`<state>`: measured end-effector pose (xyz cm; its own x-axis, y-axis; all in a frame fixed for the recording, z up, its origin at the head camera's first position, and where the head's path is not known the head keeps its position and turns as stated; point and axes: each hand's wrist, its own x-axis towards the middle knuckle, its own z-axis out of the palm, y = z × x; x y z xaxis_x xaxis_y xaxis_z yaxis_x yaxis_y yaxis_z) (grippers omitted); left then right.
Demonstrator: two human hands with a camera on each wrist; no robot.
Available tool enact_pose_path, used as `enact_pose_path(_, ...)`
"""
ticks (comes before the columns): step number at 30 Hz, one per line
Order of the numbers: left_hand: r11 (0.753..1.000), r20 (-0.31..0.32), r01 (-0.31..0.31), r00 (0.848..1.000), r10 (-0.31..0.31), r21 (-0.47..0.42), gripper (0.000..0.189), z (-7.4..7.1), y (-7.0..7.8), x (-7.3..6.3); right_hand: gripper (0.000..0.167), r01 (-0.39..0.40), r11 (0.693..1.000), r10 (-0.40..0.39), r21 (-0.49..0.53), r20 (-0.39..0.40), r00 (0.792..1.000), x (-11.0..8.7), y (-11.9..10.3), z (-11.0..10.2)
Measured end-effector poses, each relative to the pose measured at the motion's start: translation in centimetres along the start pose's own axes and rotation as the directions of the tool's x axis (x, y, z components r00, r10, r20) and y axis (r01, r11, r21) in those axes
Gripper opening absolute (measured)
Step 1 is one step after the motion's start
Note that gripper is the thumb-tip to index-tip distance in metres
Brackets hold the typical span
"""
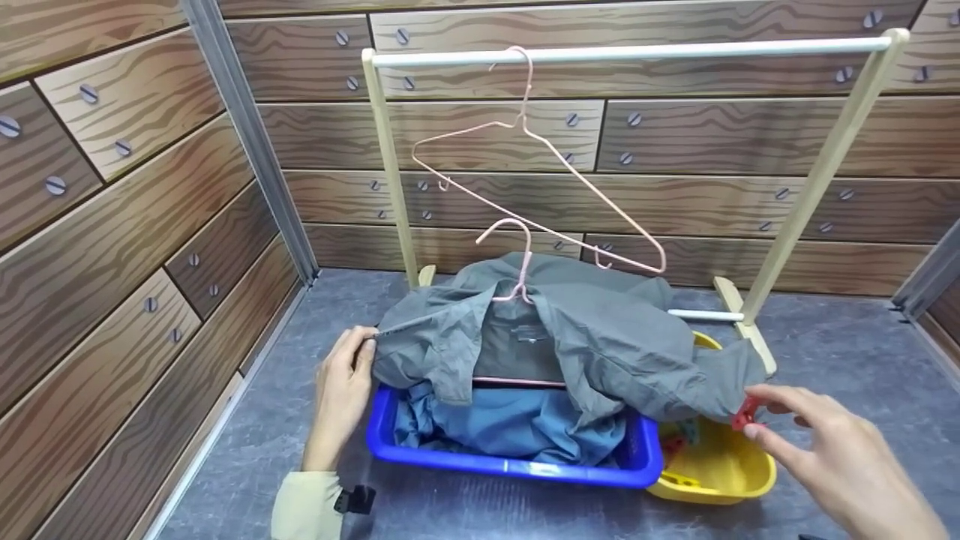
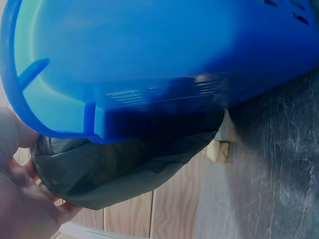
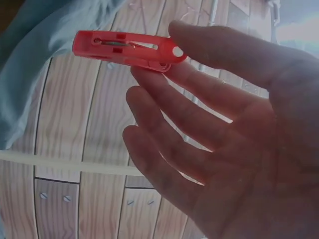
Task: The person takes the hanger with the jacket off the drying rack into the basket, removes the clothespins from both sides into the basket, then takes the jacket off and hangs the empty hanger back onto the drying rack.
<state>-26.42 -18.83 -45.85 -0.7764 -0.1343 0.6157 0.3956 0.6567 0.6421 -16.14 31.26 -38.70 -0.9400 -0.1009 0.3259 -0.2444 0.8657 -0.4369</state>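
Shirt (image 1: 637, 349), grey | left fingers (image 1: 346, 346): gripping its edge | right fingers (image 1: 795, 399): pinching red clothespin (image 1: 745, 414)

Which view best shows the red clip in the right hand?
Right wrist view: the red clip appears large and mostly uncovered. The head view shows it small, partly covered by the right hand; the left wrist view lacks it.

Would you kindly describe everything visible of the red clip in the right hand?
The red clip looks like plastic, with slots, a metal-looking spring and a rounded, holed end. The right hand pinches that end in the air; the other end points towards the grey sleeve, though contact is unclear.
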Motion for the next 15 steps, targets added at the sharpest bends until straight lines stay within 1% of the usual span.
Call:
enact_pose_path(4, 1.000, -0.001, 0.004, 1.000, -0.004, -0.008, 0.012, 0.0, 0.0, -0.2, 0.042, -0.039, 0.999, 0.037, 0.013, 0.096, 0.995, 0.6, 0.2, 0.2)
enact_pose_path(7, 1.000, -0.005, 0.004, 1.000, -0.004, -0.006, 0.012, -0.1, 0.0, -0.2, 0.044, -0.037, 0.999, 0.033, 0.030, 0.117, 0.993, 0.8, 0.3, 0.5)
enact_pose_path(10, 1.000, -0.004, -0.009, 1.000, 0.009, -0.006, 0.012, 0.0, 0.1, -0.1, 0.048, -0.010, 0.999, 0.006, 0.045, 0.074, 0.997, 1.0, 0.2, 0.7)
enact_pose_path(13, 1.000, 0.000, -0.018, 1.000, 0.018, -0.014, 0.012, 0.0, 0.2, 0.0, 0.051, 0.025, 0.998, -0.026, 0.060, 0.004, 1.000, 1.0, -0.1, 0.9)
enact_pose_path(15, 1.000, 0.001, -0.018, 1.000, 0.018, -0.015, 0.012, 0.0, 0.2, 0.0, 0.051, 0.056, 0.996, -0.053, 0.069, -0.049, 0.997, 1.0, -0.6, 1.1)
